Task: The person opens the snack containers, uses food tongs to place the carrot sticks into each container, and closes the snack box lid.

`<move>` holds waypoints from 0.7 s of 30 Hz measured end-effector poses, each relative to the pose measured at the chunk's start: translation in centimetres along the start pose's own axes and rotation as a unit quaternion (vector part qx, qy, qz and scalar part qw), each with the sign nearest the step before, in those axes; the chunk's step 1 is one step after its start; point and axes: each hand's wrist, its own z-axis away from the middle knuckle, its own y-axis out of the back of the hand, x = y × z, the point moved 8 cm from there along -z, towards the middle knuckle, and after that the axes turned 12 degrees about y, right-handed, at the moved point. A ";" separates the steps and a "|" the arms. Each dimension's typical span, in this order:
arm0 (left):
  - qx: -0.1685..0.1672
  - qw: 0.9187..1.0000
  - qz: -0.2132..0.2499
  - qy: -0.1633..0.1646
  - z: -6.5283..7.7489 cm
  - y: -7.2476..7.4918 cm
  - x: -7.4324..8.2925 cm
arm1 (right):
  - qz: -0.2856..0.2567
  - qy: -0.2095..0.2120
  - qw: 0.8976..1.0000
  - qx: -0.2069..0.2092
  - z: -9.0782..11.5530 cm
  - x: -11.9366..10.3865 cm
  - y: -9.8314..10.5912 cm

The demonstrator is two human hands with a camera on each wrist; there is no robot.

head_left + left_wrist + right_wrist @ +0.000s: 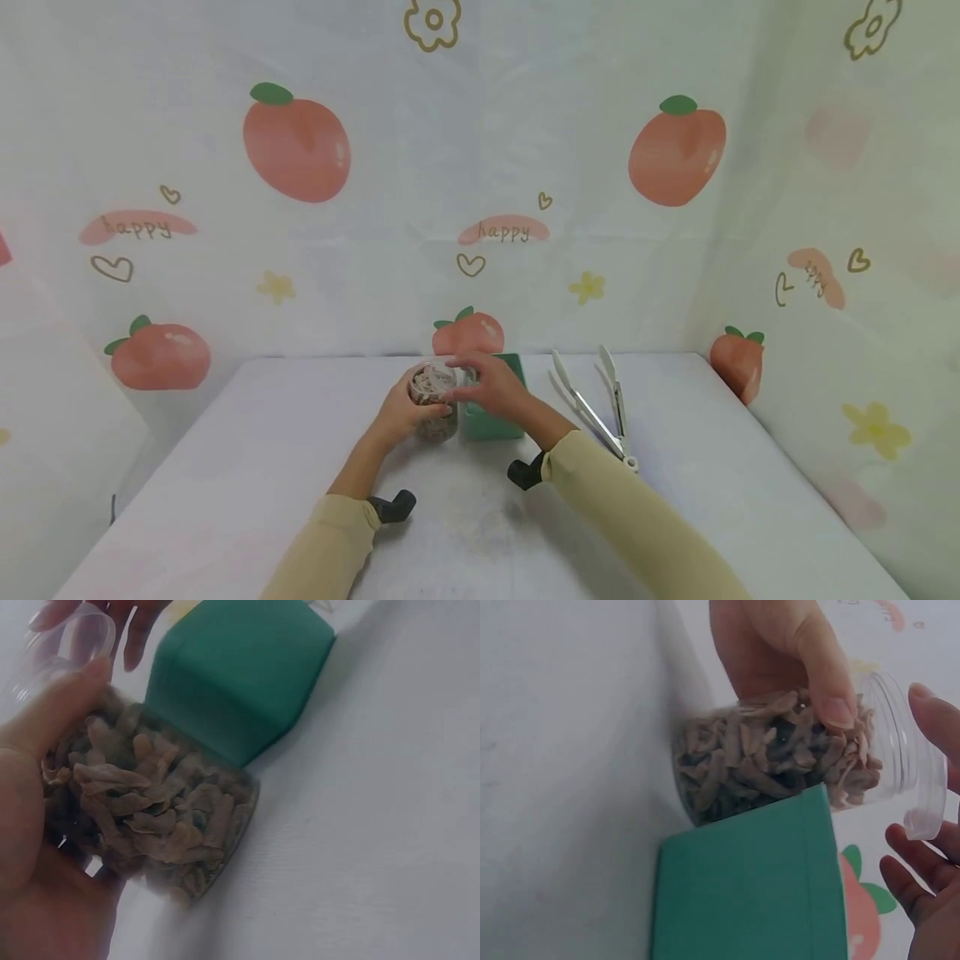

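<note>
My left hand [399, 414] grips a clear plastic jar [437, 428] round its side, its thumb across the upper wall. Brown, wrinkled strip-like pieces [165, 817] fill much of the jar; their exact kind is unclear. At the jar's mouth is a clear lid [928, 795], slightly tilted. My right hand [491, 385] has curved fingers and thumb at opposite sides of this lid, pinching its rim. Right beside the jar stands a green box [491, 426], which hides part of the jar in the right wrist view.
Metal tongs [600, 421] with pale tips lie spread on the table, right of the green box. A white cloth covers the table [247, 467]. Behind it hangs a white sheet [390, 283] printed with fruit and flowers.
</note>
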 end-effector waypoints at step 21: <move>-0.135 0.991 0.012 -0.005 0.3 -0.3 1.1 | 0.038 0.032 0.993 -0.104 -2.5 -2.0 -1.2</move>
